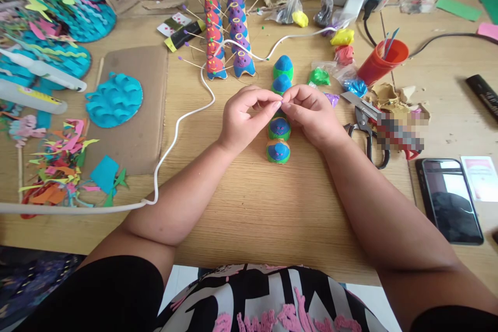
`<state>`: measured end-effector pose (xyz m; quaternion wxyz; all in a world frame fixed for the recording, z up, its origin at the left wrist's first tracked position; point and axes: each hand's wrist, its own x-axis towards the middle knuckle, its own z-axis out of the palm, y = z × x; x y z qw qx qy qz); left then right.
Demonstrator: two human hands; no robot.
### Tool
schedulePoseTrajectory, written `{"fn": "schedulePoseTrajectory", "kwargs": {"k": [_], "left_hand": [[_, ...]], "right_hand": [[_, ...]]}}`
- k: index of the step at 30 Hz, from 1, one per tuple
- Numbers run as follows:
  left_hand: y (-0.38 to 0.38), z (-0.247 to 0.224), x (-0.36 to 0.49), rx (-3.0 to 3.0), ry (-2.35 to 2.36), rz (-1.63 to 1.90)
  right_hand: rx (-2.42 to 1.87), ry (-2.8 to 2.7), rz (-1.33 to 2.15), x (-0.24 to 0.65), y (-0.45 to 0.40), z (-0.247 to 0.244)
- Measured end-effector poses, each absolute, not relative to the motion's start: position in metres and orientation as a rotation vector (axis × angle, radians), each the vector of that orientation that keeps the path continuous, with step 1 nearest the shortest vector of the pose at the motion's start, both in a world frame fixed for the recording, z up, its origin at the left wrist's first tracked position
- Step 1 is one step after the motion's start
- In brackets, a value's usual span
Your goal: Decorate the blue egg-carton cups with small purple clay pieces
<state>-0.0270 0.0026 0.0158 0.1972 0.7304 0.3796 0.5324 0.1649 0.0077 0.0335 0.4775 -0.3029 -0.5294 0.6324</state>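
My left hand (249,114) and my right hand (309,111) meet at the fingertips, both pinched closed over a tiny bit of something pinkish-purple, too small to make out. Below them a column of egg-shaped figures in blue and green runs down the table. The nearest figure (278,151) and the one behind it (279,128) have small faces and an orange band. Beyond my fingers stand two plainer blue-and-green figures, the farther one (283,68) fully in sight. My hands hide part of the column's middle.
Red figures (215,65) and purple figures (244,64) with pins stand behind. A white cord (182,114) crosses the table. Scissors (368,137), a box cutter (389,124), an orange cup (383,61) and a phone (449,202) lie right; cardboard (151,114) and paper scraps (58,166) left.
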Motion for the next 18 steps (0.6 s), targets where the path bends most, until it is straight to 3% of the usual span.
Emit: {"fn": "schedulePoseTrajectory", "kwargs": {"k": [18], "left_hand": [[0.0017, 0.015, -0.0272, 2.01, 1.05, 1.522]], "right_hand": [[-0.726, -1.267, 1.538, 0.1666, 0.0086, 0.0341]]}}
